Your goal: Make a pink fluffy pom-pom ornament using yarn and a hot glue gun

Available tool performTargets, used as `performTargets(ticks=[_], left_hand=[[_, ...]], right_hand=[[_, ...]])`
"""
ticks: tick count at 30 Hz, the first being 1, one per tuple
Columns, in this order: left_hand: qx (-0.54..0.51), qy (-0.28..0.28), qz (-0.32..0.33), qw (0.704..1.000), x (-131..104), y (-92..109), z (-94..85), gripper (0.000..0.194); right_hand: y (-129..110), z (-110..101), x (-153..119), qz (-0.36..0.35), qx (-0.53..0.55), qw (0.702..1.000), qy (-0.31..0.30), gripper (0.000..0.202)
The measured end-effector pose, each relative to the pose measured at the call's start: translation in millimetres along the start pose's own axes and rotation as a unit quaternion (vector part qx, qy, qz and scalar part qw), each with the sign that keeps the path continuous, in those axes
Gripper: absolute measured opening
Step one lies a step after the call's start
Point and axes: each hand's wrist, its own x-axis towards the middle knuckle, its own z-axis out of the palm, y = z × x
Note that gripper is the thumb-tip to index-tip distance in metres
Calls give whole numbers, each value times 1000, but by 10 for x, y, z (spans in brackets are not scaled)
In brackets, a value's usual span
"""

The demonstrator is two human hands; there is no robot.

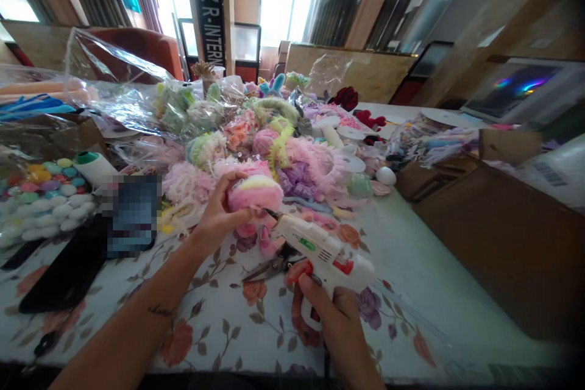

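Note:
My left hand (223,207) is closed around a fluffy pink ball-like piece (256,195) with a pale yellow band across it. In my right hand (324,311) is a white hot glue gun (315,244) with a red trigger, the index finger at the trigger. The gun's dark nozzle points left at the lower right side of the pink piece; whether it touches cannot be told. Beneath the gun, a pair of scissors (265,269) lies with its blades toward the left, its handles partly hidden. Behind the pink piece is a heap of pastel fluffy yarn and trims (292,146).
A flower-patterned cloth (219,323) covers the table. At left are a bag of coloured and white balls (50,201), a thread cone (94,167) and a black flat item (64,274). A cardboard box (493,237) stands at right, with a white ball (386,176) near it.

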Motion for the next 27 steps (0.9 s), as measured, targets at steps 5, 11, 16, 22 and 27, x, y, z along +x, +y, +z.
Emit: performTargets(ticks=[5, 11, 16, 22, 27], left_hand=[[-1, -3, -5, 1000, -2, 2, 7, 61], [0, -15, -2, 1000, -10, -20, -13, 63], [9, -25, -3, 1000, -8, -58, -50, 60], [9, -34, 1, 999, -8, -75, -68, 60], [17, -29, 2, 999, -3, -65, -65, 60]], right_hand=[[-7, 25, 21, 9, -12, 1000, 4, 53], [17, 30, 25, 16, -30, 999, 13, 56], [-3, 36, 14, 24, -42, 999, 18, 55], [-17, 38, 9, 20, -52, 998, 13, 54], [-22, 44, 4, 25, -48, 998, 11, 51]])
